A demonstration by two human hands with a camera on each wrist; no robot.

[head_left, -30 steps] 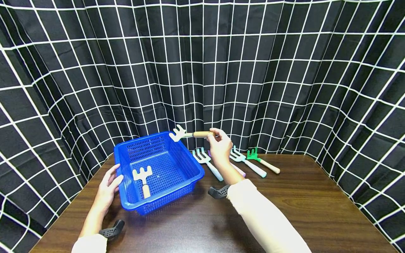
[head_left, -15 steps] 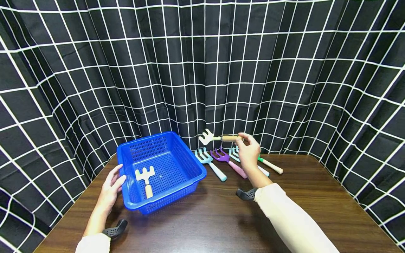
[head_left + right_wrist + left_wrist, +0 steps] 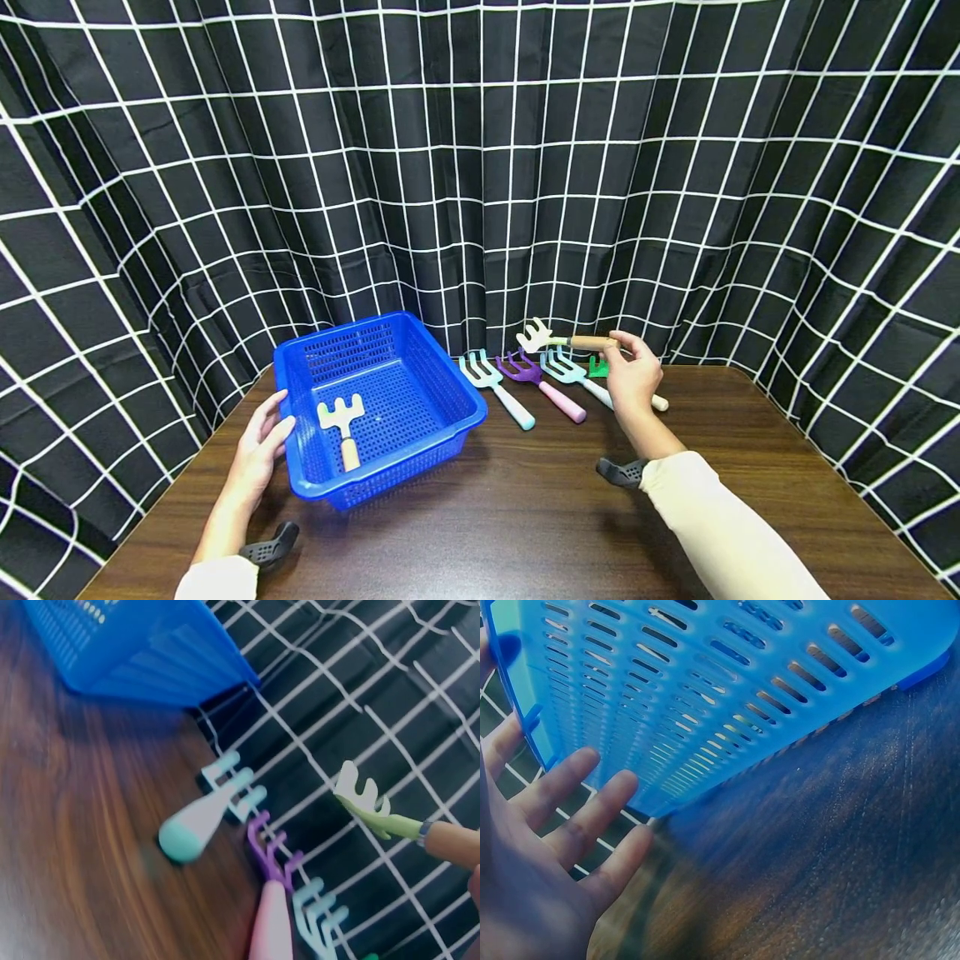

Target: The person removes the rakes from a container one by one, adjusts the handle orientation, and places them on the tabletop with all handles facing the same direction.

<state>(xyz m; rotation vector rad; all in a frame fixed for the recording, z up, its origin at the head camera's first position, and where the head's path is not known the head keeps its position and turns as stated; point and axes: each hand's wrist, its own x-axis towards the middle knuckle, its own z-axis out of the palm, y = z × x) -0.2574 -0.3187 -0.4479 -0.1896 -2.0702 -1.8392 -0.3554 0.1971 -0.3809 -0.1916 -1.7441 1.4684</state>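
Pale, wooden-handled rake [image 3: 581, 342] aloft, nearly level, right of the perforated blue basket [image 3: 438, 379].

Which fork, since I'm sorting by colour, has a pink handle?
The purple-tined fork, lying between two light-blue forks; no other handle shows pink.

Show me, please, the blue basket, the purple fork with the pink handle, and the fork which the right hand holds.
Blue basket [image 3: 431, 379]: head view, inner right wall.
Purple fork [image 3: 529, 375]: head view, purple head.
Held fork [image 3: 406, 827]: right wrist view, green neck.
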